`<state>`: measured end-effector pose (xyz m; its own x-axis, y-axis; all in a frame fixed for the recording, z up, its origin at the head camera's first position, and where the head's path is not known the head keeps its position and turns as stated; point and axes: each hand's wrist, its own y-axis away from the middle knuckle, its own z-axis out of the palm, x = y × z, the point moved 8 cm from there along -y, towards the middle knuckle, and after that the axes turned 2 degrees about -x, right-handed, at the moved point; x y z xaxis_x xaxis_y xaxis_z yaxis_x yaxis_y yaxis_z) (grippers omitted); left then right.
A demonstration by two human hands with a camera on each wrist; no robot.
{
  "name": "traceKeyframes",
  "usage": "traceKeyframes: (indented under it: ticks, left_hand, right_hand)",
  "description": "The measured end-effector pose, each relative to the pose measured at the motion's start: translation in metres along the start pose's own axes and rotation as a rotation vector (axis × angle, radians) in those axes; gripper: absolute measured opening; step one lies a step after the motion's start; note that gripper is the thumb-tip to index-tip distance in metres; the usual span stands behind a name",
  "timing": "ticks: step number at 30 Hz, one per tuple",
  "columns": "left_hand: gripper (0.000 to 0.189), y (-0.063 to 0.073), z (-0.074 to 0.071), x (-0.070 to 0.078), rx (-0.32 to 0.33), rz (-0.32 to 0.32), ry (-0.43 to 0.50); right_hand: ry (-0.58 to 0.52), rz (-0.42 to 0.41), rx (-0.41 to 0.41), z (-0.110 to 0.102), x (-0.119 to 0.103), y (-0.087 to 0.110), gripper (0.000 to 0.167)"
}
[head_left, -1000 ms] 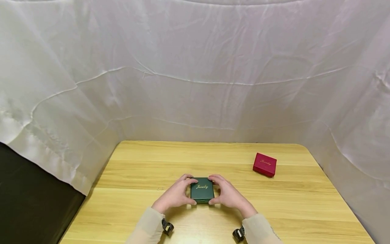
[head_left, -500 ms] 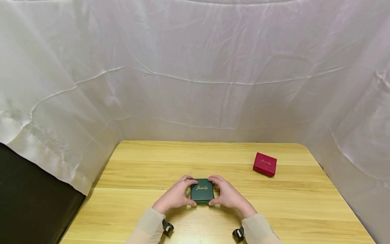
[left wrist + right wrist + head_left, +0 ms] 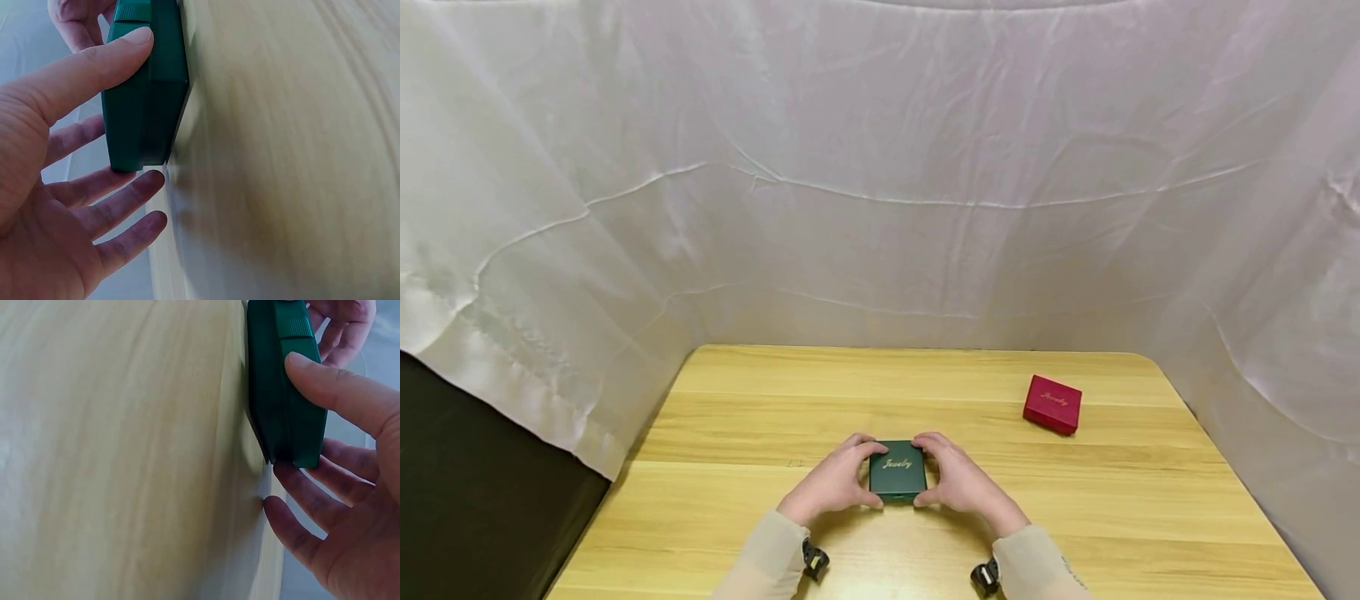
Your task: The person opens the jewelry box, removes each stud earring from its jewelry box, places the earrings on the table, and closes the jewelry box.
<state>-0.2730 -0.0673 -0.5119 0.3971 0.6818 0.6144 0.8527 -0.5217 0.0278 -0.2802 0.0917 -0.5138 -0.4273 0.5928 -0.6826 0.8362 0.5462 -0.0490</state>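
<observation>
A dark green jewelry box (image 3: 897,477) with gold "Jewelry" lettering lies closed at the table's front middle, between the two hands. My left hand (image 3: 835,477) grips its left side, thumb at the front face and index finger at the far left corner of the lid. Mirroring that, my right hand (image 3: 960,477) holds the right side with its thumb at the front face. In the left wrist view the thumb (image 3: 119,56) presses next to a ribbed catch (image 3: 133,12) on the box's front. The other fingers (image 3: 312,494) spread by the side in the right wrist view.
A red jewelry box (image 3: 1052,405), also closed and lettered in gold, sits toward the back right of the wooden table (image 3: 760,392). Pale cloth (image 3: 880,250) hangs behind the table and along both sides. A black surface (image 3: 482,500) shows at the lower left.
The green jewelry box has shifted very slightly toward the person, with both hands holding it throughout. The red box stays where it was.
</observation>
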Motion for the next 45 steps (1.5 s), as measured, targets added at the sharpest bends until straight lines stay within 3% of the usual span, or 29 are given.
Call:
traceKeyframes:
  ticks: [11, 15, 22, 34, 45]
  left_hand:
    - [0.075, 0.002, 0.006, 0.002, 0.004, -0.031, -0.016]
    - [0.075, 0.005, 0.006, 0.005, 0.004, -0.070, 0.010]
    - [0.055, 0.008, 0.007, 0.014, 0.037, -0.126, 0.017]
    - [0.046, 0.008, 0.005, 0.013, 0.098, -0.126, 0.025]
    - [0.051, 0.010, 0.001, 0.003, 0.145, -0.116, 0.156]
  right_hand:
    - [0.007, 0.058, 0.003, 0.001, -0.003, 0.004, 0.084]
    - [0.000, 0.088, -0.007, 0.002, -0.001, 0.006, 0.087]
    - [-0.055, 0.093, 0.002, 0.002, -0.003, 0.008, 0.070]
    - [-0.116, 0.098, 0.023, 0.005, -0.001, 0.006, 0.059]
    - [-0.178, 0.109, 0.056, 0.007, -0.002, 0.005, 0.060]
